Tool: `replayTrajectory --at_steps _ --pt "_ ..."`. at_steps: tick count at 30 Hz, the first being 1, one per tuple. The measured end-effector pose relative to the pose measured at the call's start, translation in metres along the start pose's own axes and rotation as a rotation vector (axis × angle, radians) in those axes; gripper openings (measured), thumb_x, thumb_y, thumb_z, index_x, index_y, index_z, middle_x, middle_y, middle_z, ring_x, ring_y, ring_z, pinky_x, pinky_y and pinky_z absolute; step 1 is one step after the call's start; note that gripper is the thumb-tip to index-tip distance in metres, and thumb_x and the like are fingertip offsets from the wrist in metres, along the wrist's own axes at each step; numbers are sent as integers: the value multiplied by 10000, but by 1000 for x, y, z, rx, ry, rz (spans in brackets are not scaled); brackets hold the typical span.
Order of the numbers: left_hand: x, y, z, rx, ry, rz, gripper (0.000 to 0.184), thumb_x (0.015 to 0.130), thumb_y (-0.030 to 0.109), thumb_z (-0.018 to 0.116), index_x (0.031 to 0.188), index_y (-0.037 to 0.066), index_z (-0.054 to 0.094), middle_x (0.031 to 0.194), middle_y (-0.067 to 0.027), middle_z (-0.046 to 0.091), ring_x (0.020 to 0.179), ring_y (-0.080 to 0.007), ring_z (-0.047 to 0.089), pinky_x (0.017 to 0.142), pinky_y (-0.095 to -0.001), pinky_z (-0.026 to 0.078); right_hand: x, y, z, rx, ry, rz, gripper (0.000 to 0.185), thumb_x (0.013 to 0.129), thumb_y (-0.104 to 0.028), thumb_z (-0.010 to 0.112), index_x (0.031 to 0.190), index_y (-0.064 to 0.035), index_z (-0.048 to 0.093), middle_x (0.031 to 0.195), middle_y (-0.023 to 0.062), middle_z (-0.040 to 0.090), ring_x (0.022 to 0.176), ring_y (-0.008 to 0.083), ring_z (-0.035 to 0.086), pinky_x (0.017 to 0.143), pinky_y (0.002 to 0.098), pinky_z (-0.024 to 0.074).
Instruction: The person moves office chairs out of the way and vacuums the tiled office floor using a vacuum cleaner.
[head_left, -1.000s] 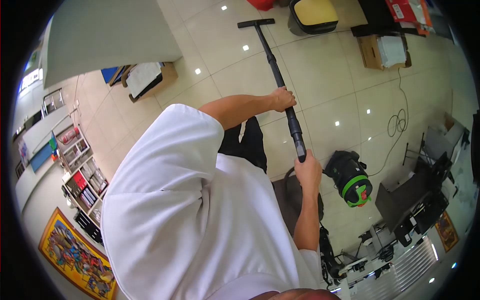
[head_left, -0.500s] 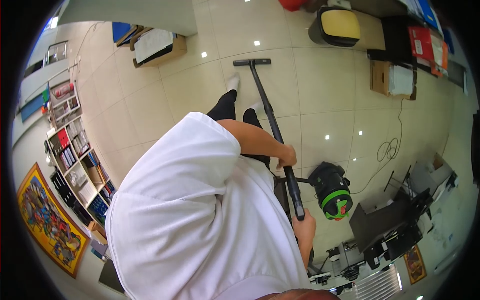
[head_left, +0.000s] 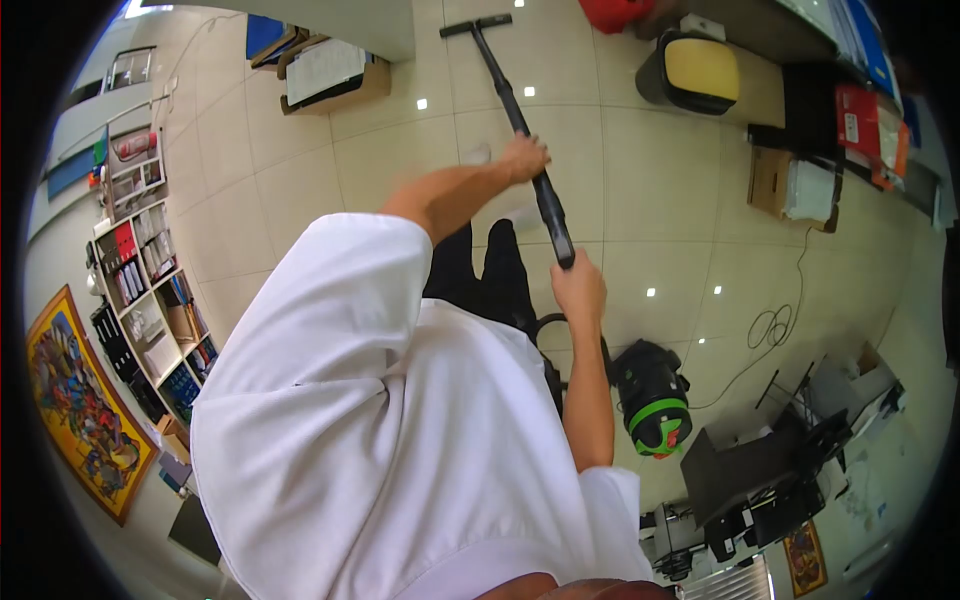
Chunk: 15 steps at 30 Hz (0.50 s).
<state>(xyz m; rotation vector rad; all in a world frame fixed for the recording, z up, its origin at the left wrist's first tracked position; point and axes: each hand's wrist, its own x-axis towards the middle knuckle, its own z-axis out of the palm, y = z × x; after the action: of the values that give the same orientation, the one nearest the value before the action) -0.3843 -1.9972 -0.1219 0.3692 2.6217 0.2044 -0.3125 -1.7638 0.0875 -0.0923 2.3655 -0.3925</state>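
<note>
A black vacuum cleaner wand (head_left: 548,205) stretches forward across the tiled floor, ending in a wide flat floor head (head_left: 476,26) that lies on the tiles. My left hand (head_left: 526,158) is closed round the middle of the tube. Behind it, my right hand (head_left: 579,286) grips the wand's near end. A dark hose partly shows beside my right forearm, and my body hides the rest. To my right stands the vacuum cleaner (head_left: 652,400), a black canister with a green band on top.
A cardboard box (head_left: 372,82) with papers sits at the front left. A yellow-topped bin (head_left: 690,72) and another cardboard box (head_left: 768,185) stand at the right. A cable (head_left: 775,330) loops over the floor by the desk equipment. Shelves (head_left: 155,300) line the left wall.
Both my hands have pushed the wand forward, and its floor head has slid away from me and slightly left. My arms are now stretched further out. The canister stays about where it was.
</note>
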Motion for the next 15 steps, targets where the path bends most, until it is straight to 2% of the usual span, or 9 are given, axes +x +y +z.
replayTrajectory --at_steps 1,3,4,5,7,9,12,15 --pt "-2 25 1 10 -100 25 195 884 166 699 1072 200 738 1109 -23 701 1216 -250 620 965 -473 490 -17 17 -2 -36 -2 1 298 883 -284 692 1025 -28 641 879 271 716 879 506 683 774 601 531" --pt "-9 73 5 -27 -161 189 155 900 201 680 1038 213 748 1054 -27 728 1114 -274 675 904 -481 512 -62 49 -15 -20 9 44 303 869 -280 708 1012 -24 633 867 280 708 856 515 672 756 609 518" --pt "-11 103 17 -78 -148 265 123 904 199 671 995 202 754 969 -36 745 1005 -290 714 855 -494 532 -89 68 -23 -40 0 68 308 864 -277 712 1019 -21 639 863 281 706 854 514 674 747 602 519" --pt "-21 131 10 -122 -170 348 106 881 200 703 974 198 755 927 -41 748 984 -288 726 827 -508 545 -114 83 -31 -62 -6 89 313 859 -274 715 1025 -18 644 858 282 705 851 512 676 738 594 520" --pt "-26 179 -5 -194 -360 594 221 795 254 824 991 182 754 982 -69 767 982 -319 743 828 -489 579 -164 106 -47 10 19 156 322 851 -267 720 1037 -10 661 842 283 701 845 501 683 725 573 525" --pt "-34 210 -29 -195 -359 761 348 743 311 902 1042 190 771 989 -47 783 987 -320 747 859 -478 588 -199 108 -66 23 8 244 326 850 -268 718 1041 -7 679 825 280 701 834 487 691 722 560 532" --pt "-31 211 -49 -158 -314 835 389 734 287 911 1084 194 767 1017 -50 781 1004 -311 744 860 -479 589 -204 93 -76 -12 38 304 306 852 -270 721 1017 -15 688 811 270 703 822 479 693 723 557 537" --pt "-6 169 -50 -120 -327 757 403 754 299 897 1121 206 758 1048 -40 776 1036 -319 735 886 -476 584 -162 70 -70 -65 66 292 301 856 -282 724 1022 -32 697 809 260 706 821 484 691 728 563 539"
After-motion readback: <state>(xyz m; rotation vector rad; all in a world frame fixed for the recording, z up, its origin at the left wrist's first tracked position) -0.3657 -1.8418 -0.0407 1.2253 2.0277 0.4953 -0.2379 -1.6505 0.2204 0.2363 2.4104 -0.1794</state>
